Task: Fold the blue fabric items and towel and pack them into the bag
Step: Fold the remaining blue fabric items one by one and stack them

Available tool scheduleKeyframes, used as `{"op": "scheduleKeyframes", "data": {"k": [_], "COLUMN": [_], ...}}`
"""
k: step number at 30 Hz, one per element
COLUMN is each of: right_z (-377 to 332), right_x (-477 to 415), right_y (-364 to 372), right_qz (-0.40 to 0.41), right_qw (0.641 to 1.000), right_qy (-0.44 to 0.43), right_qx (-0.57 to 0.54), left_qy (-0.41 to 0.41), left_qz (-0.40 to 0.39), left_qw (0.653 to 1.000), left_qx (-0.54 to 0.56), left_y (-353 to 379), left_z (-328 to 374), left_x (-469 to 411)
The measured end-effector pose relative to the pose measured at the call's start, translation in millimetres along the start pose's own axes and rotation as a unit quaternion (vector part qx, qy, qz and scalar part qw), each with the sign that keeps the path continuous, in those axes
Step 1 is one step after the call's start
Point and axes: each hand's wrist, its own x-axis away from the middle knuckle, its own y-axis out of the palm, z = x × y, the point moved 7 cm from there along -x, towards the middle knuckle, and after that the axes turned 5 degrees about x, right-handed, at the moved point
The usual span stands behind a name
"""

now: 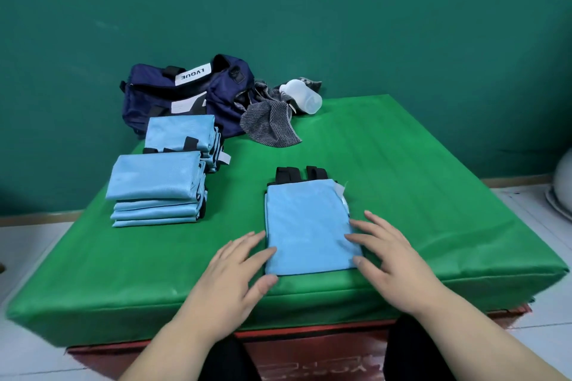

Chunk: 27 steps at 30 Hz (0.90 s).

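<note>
1. A folded blue fabric item (309, 229) lay flat on the green worktop (402, 164), well in front of the bag (161, 93) and off to its right. Black straps poked out of the end nearer the bag.
2. The left hand (235, 269) was spread, fingers straight, touching the item's left edge. The right hand (390, 260), likewise spread, rested its fingertips on the right edge. Neither pinched anything.
3. Folding looked mostly done. One stack of folded blue items (182, 133) sat directly in front of the bag, and a second stack (154, 189) lay further in front of it.
4. What remained: the grey towel (269, 124) lay crumpled just right of the bag, unfolded, with a white bottle (301, 96) tipped over beyond it. No blue item showed inside the bag, so packing appeared not yet begun.
5. A white strip on the bag's top read "LVGUE" (192, 73), upside-down to the camera. A larger white marking lower on the bag was partly hidden and unreadable.
</note>
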Motion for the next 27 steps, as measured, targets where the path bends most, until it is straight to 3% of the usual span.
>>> {"op": "scheduleKeyframes", "data": {"k": [15, 21, 27], "right_z": [2.3, -2.3, -6.0], "right_x": [17.5, 13.2, 11.6], "right_y": [-2.4, 3.7, 2.0], "right_qz": [0.021, 0.012, 0.015], "right_qw": [0.999, 0.994, 0.993], "right_qy": [-0.008, -0.077, -0.082], "right_qx": [-0.024, 0.076, 0.089], "left_qy": [0.053, 0.086, 0.085], "left_qz": [0.088, 0.068, 0.085], "left_qw": [0.995, 0.993, 0.992], "left_qx": [-0.006, -0.044, -0.03], "left_y": [-4.9, 2.3, 1.4], "left_z": [12.2, 8.2, 7.8], "left_x": [4.9, -6.7, -13.3]}}
